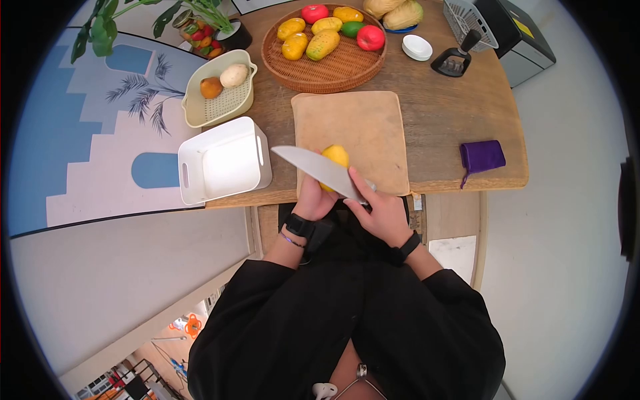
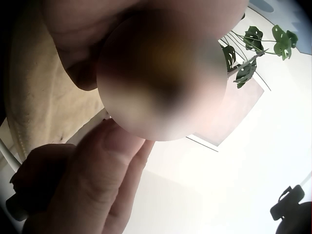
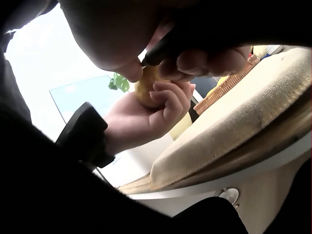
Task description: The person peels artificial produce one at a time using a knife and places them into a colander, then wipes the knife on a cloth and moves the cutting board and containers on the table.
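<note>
A large kitchen knife [image 1: 312, 167] lies slantwise across a yellow fruit [image 1: 336, 155], its tip pointing up and left in the head view. My left hand [image 1: 314, 201] cups the fruit from below, its fingers curled round it in the right wrist view. With my right hand [image 1: 385, 215] I grip the knife's dark handle [image 3: 158, 52], the thumb and a finger close along the blade. Both hands are at the front edge of a beige cloth-like mat [image 1: 353, 117]. In the left wrist view the fruit is a blur, and the blade hides part of it from above.
On the wooden table [image 1: 453, 107], a white bin [image 1: 230, 160] and a cream basket [image 1: 220, 110] with two roundish items stand left. Behind the mat is a wicker tray [image 1: 333, 77] of fruit. A purple pouch [image 1: 483, 157], black-handled tool [image 1: 457, 60] and white dish [image 1: 417, 47] are right.
</note>
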A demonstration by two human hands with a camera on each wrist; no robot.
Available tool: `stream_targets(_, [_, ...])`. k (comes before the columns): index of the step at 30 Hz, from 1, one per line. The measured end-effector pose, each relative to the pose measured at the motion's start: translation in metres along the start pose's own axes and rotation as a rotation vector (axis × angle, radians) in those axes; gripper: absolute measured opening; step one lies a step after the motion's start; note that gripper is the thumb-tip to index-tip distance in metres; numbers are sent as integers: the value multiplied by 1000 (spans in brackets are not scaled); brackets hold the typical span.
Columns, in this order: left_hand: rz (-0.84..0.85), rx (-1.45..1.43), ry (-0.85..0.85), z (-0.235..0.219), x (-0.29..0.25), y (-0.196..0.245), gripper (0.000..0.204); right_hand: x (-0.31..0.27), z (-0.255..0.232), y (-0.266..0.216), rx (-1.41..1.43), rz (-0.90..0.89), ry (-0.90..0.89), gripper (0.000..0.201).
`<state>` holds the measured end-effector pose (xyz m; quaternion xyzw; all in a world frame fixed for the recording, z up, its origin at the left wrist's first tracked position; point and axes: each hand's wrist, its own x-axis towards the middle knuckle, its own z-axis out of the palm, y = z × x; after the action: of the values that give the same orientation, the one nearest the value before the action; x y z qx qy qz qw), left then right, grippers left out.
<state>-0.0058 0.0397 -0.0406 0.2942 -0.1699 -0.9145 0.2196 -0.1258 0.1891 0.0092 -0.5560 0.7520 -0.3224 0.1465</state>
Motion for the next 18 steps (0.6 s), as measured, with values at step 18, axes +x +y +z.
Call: stream_targets(18, [45,-1,123,-11,3,-5,60,-1,-2,11,102,-18,2,65])
